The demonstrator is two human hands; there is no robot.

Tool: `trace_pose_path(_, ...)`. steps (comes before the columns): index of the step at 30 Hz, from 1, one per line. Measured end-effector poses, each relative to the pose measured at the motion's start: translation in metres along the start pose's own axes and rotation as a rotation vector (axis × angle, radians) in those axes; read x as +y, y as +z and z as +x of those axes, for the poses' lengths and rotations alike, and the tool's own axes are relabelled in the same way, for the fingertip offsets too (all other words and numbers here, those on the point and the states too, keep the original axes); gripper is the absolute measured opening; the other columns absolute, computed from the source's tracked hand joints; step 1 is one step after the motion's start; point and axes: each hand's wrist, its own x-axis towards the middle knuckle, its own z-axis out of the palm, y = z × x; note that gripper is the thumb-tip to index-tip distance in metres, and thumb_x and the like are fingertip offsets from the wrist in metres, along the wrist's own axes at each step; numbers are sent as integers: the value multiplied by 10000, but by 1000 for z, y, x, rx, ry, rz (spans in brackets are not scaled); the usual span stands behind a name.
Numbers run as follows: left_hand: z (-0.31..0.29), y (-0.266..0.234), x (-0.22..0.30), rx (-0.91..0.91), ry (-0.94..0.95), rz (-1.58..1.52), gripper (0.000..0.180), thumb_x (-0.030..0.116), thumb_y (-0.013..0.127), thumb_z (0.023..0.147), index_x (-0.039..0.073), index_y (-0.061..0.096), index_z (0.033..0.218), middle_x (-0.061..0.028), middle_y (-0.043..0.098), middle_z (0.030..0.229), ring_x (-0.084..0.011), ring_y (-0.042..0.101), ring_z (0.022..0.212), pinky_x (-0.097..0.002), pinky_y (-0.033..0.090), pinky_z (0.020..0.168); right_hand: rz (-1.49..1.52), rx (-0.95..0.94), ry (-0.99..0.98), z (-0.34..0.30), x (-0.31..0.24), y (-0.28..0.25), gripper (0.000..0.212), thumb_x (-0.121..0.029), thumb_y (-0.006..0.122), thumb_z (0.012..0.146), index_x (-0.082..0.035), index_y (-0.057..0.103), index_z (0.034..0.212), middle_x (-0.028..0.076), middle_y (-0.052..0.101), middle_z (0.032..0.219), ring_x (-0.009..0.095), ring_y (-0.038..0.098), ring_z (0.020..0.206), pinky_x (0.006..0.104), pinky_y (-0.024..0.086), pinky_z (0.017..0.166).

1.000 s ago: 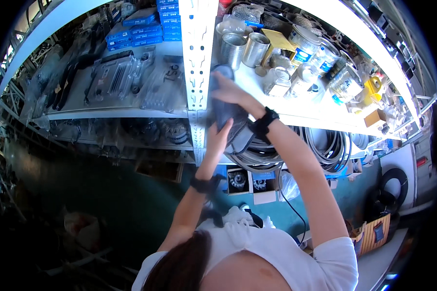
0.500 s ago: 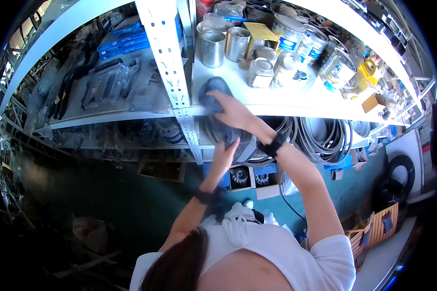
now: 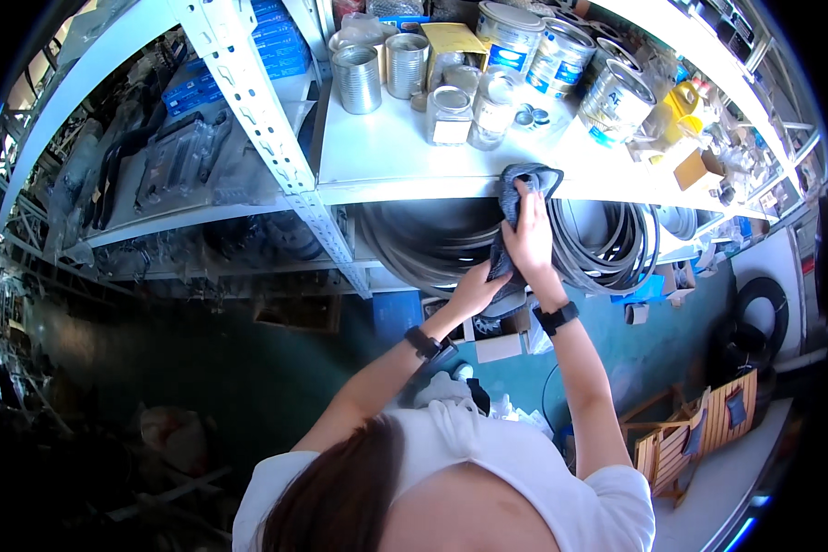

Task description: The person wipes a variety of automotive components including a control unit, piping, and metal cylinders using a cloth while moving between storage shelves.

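A dark grey cloth (image 3: 509, 201) hangs over the front edge of the white shelf (image 3: 386, 161), its top folded onto the shelf board. My right hand (image 3: 530, 241) presses it at the edge, fingers pointing up and closed on the fabric. Lower down, my left hand (image 3: 474, 293) grips the cloth's hanging end. Behind the cloth, on the shelf, stand two glass jars (image 3: 449, 121) and small dark caps (image 3: 531, 117). Two open metal cans (image 3: 357, 83) are farther left.
A perforated white upright (image 3: 248, 106) divides the shelving on my left. Coils of grey hose (image 3: 414, 247) fill the level below. Paint tins (image 3: 616, 106) and a yellow jug (image 3: 681, 106) sit at the right. Open cartons (image 3: 501, 348) and a wooden chair (image 3: 699, 437) stand lower down.
Both hands have moved right along the shelf edge with the cloth, away from the upright. The cloth is now bunched under my right hand. The view has shifted right.
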Motion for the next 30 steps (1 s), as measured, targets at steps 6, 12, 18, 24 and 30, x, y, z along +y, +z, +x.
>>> trace_pose_path(6,-21,-27,-62,175,-191,124,380,300,582,791,-29,544,979,-217,591,889,-358,562,836,-369,420,730,-14,-83,-272,2,-52,46,638,-9,596,599,-44,394,1203,202,404,1202,376,328,1188,466,244,1014)
trace_pose_path(12,-77,-99,-34,459,-181,-109,379,233,590,779,-68,533,1003,-159,597,910,-237,561,832,-331,421,743,-49,-216,-499,17,-138,101,546,-32,497,734,-146,383,1255,147,311,1324,375,299,1217,416,293,999)
trace_pose_path(18,-76,-104,-38,393,-246,-72,405,198,568,810,-66,478,1104,-173,560,1030,-245,534,918,-310,394,813,-210,-152,-592,8,-128,117,505,-112,448,807,-177,341,1296,65,424,1272,186,358,1217,406,145,1065)
trace_pose_path(24,-42,-53,-59,179,-248,96,608,427,557,800,-73,455,1131,-256,511,1102,-363,487,1016,-378,366,864,-362,-230,-472,-10,-61,81,434,-157,417,811,-215,417,1241,5,444,1268,123,366,1207,421,94,1079)
trace_pose_path(30,2,7,-28,-17,-185,177,546,400,543,820,-71,472,1087,-254,538,1030,-366,507,959,-365,389,820,-468,-213,-337,-20,12,38,405,-175,413,818,-223,451,1218,1,475,1231,139,360,1212,423,102,1076)
